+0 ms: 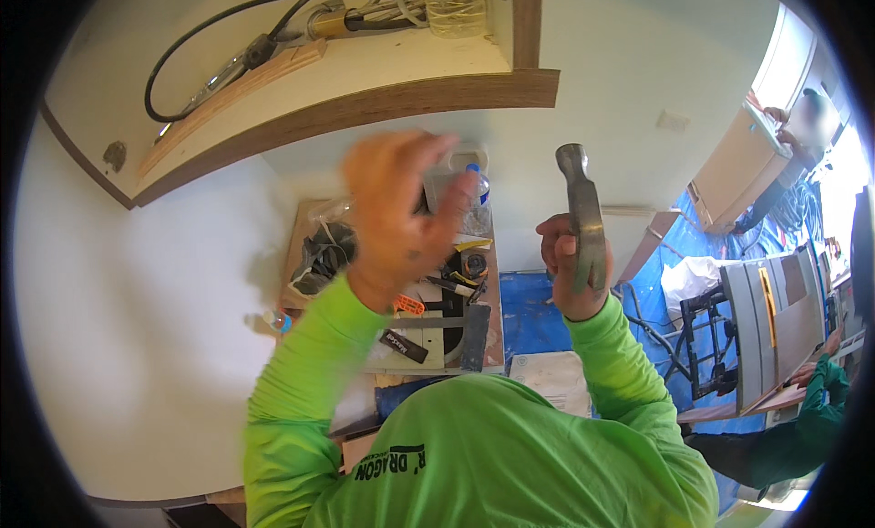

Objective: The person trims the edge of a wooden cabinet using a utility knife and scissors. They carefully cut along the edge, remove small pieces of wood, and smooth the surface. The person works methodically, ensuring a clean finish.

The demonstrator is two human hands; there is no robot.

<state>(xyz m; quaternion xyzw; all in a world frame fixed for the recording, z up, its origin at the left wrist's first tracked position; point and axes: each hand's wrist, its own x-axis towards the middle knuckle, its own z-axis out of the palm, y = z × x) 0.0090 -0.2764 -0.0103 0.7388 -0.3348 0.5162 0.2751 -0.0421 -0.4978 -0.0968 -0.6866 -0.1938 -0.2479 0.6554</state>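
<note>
At two o'clock, the right hand [580,262] has its grip wrapped around a hammer [585,209], metal head upright. At eleven, the left hand [398,204] is blurred, its grip slack, thumb and fingers apart. Toward seven lies a cluttered bench [497,332]; a wood-edged shelf [428,92] arcs from ten to one.

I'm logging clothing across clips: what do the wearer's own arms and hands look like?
The long, bright lime-green fabric left sleeve and matching right sleeve reach the wrists, with no print visible on either. The bare left hand and bare right hand wear no gloves; motion blur hides the left's fine detail.
</note>
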